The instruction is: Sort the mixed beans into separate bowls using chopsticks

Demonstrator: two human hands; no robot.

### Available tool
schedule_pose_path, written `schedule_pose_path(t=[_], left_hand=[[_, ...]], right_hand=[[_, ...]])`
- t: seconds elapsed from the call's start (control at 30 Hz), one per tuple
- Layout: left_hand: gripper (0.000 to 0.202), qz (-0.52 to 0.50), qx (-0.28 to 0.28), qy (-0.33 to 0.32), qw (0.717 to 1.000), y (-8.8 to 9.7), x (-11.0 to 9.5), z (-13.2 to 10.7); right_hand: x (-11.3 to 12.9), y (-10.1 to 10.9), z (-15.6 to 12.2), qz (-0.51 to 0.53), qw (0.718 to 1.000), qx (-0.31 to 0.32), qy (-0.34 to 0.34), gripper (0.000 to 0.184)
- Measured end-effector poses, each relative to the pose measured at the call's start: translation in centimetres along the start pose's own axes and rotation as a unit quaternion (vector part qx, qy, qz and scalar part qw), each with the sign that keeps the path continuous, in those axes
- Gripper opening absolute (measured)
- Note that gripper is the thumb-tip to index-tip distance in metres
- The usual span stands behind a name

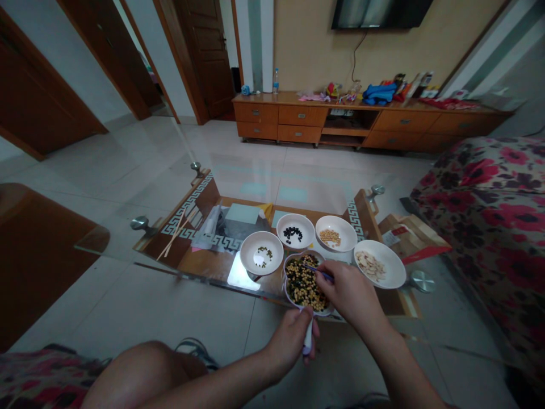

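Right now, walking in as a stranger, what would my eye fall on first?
The bowl of mixed beans at the near edge of the glass table: the left hand grips its handle while the right hand holds a thin tool over the beans. Behind it fan four white bowls, each with one sort: greenish bits, black beans, yellow beans and pale pieces.

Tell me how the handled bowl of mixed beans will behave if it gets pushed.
The handled bowl of mixed beans looks nearly full, so probably heavy for its size. On the glass tabletop it would likely slide easily. The left hand gripping its handle should steady it against tipping.
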State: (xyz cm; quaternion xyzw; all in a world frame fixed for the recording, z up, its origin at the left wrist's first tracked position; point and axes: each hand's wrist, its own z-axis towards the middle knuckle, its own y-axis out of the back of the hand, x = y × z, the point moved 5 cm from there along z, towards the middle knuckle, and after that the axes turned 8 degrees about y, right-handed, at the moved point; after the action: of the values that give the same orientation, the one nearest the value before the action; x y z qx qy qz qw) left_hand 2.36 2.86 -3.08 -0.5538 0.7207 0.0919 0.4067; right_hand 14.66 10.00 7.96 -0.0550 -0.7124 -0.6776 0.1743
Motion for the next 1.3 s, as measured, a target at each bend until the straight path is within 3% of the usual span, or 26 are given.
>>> schedule_pose_path(t=[0.43,1.3], left_hand=[[0.075,-0.006,-0.002,0.000,1.000,0.09,-0.06,-0.04],[0.075,-0.007,-0.006,0.004,1.000,0.16,-0.13,-0.07]], right_hand=[[-0.26,0.21,-0.06,-0.072,0.997,0.005,-0.026,0.021],[-0.05,-0.40,0.12,-0.080,0.996,0.017,-0.020,0.020]])
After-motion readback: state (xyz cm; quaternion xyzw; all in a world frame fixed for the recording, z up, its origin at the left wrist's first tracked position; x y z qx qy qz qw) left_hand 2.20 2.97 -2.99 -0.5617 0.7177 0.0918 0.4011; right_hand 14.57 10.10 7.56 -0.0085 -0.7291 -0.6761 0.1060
